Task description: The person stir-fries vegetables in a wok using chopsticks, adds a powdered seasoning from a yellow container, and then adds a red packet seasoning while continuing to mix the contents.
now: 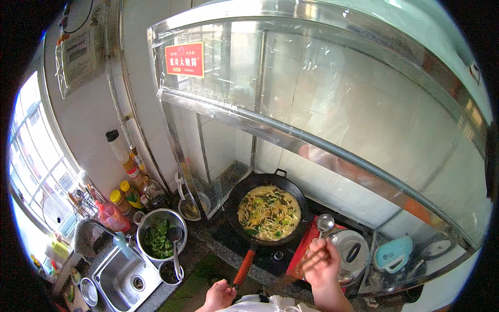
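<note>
A black wok [234,210] sits on the stove, filled with noodles, leafy greens and pale broth [269,212]. My left hand [220,294] is curled beside the end of the wok's orange-red handle [245,268]; whether it touches the handle is unclear. To the right of the handle, my right hand [324,263] is raised, its fingers closed on thin brown sticks, blurred, probably chopsticks. Just above that hand shows the bowl of a metal ladle [325,222]; the lower end of its handle is hidden at the fingers, so I cannot tell whether it is held.
A lidded metal pot [350,249] stands right, beside red cloth [308,243]. A steel bowl of greens [158,238] with a spoon, a small bowl [167,273] and a sink [124,279] are left. Bottles [128,195] line the wall. A metal-framed glass screen [312,136] surrounds the stove.
</note>
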`<action>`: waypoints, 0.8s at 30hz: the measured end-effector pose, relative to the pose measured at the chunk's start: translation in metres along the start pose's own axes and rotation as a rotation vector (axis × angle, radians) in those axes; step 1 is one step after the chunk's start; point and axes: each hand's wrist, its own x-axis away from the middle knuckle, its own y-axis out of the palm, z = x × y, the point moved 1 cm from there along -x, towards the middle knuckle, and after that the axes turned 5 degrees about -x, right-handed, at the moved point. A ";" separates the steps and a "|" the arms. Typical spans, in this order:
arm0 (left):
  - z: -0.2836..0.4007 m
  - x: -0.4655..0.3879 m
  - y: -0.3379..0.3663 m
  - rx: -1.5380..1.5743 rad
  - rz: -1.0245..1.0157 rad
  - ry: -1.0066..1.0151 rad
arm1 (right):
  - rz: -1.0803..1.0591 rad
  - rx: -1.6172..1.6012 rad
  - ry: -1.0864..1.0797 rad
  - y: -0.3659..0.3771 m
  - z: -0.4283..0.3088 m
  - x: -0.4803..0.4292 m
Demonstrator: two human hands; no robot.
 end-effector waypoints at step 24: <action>-0.006 0.001 -0.006 0.210 0.014 -0.010 | -0.004 1.238 -0.527 -0.101 -0.032 -0.095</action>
